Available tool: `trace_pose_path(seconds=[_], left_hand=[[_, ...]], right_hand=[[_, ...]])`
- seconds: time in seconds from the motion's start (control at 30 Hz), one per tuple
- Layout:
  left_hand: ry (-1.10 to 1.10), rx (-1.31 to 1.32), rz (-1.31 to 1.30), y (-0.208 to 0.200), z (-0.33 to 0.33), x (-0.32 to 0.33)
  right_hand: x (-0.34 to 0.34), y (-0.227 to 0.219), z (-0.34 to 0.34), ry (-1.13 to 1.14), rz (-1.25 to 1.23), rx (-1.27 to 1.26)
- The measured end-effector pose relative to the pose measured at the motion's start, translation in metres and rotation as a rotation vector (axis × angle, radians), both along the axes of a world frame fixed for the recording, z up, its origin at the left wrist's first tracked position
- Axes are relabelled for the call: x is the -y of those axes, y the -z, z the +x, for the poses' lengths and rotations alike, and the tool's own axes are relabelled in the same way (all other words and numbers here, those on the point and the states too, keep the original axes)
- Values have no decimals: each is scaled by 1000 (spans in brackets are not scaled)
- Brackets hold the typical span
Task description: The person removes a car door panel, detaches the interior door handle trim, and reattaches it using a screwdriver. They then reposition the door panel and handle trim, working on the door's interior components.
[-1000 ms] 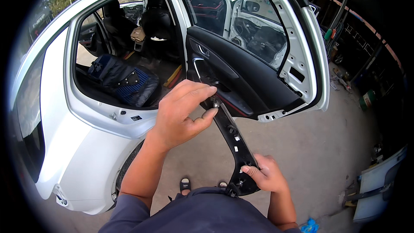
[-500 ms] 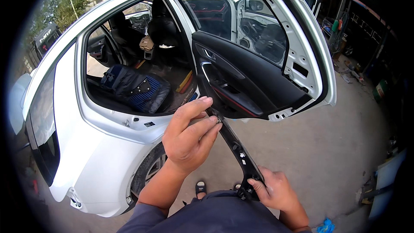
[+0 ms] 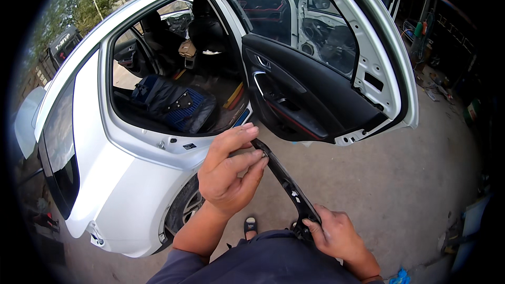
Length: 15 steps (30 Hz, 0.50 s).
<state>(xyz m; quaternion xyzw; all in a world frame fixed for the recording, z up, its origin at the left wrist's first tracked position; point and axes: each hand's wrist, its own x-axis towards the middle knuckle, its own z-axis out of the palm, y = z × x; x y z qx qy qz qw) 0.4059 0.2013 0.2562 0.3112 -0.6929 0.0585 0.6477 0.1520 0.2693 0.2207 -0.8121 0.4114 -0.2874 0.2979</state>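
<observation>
One black trim strip (image 3: 284,178) | left hand (image 3: 226,181): fingers pinched at far end | right hand (image 3: 337,235): fingers gripping near end

Black trim strip (image 3: 286,179) partly hidden by the right hand's grip (image 3: 336,234), one sandal (image 3: 294,225) mostly by the shirt (image 3: 263,257)

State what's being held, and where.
A long black trim piece: the right hand grips its near end; the left hand touches its far end.

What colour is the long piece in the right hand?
In the head view, the long piece is mostly black.
</observation>
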Motion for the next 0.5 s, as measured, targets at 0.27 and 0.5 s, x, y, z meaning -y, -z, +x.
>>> trace_pose_path(seconds=[0.27, 0.5], left_hand=[[-82, -36, 41, 6, 3, 1], [-106, 37, 188, 3, 5, 13]], right_hand=[[1, 6, 5, -7, -45, -36], [32, 8, -3, -39, 201, 58]])
